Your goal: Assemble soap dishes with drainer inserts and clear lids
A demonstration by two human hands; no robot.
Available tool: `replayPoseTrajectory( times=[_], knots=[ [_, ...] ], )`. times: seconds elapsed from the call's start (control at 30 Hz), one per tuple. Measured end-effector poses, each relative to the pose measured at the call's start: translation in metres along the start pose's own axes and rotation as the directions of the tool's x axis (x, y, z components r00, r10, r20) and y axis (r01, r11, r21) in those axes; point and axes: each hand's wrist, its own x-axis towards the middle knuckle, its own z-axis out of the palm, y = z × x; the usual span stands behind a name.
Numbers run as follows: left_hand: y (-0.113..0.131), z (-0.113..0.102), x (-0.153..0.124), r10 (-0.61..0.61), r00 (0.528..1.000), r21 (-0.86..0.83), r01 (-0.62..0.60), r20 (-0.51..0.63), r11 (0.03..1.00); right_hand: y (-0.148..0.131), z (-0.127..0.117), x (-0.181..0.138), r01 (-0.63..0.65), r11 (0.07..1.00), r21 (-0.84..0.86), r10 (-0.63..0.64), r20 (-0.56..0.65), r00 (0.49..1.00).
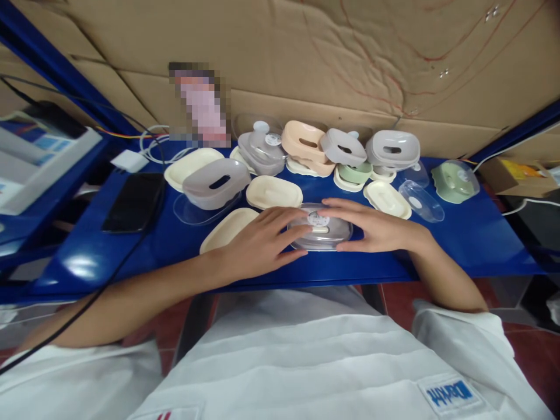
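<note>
A small grey box with a clear lid [321,232] sits near the front edge of the blue table [459,245]. My left hand [258,242] lies on its left side, fingers stretched over the lid. My right hand [371,224] grips its right side, thumb at the front and fingers curled along the back. A round white sticker shows on the lid between my hands. A cream tray [227,228] lies just left of my left hand, partly under it.
Several grey, cream, peach and green box parts and clear lids crowd the back of the table, among them a grey shell [216,184] and a cream lid [387,199]. A black phone [133,201] lies left. Cardboard lines the wall behind.
</note>
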Motion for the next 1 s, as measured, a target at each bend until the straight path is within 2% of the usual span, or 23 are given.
replayPoseTrajectory(
  times=[0.17,0.43,0.7,1.0],
  knots=[
    [0.001,0.000,0.002,0.059,0.996,0.162,-0.069,0.067,0.984,0.001,0.013,0.003,0.041,0.999,-0.014,-0.041,0.022,0.999],
    [0.000,-0.005,0.003,0.060,0.993,0.238,-0.084,0.106,0.968,-0.003,0.027,0.012,0.070,0.986,-0.153,-0.072,-0.004,0.997],
    [0.001,-0.005,0.003,0.123,0.987,0.328,-0.149,0.099,0.933,-0.011,0.031,0.014,0.044,0.945,-0.324,-0.051,-0.013,0.999],
    [0.000,-0.005,0.004,0.174,0.979,0.375,-0.202,0.107,0.905,-0.018,0.035,0.016,-0.035,0.883,-0.468,0.029,-0.020,0.999]
  ],
)
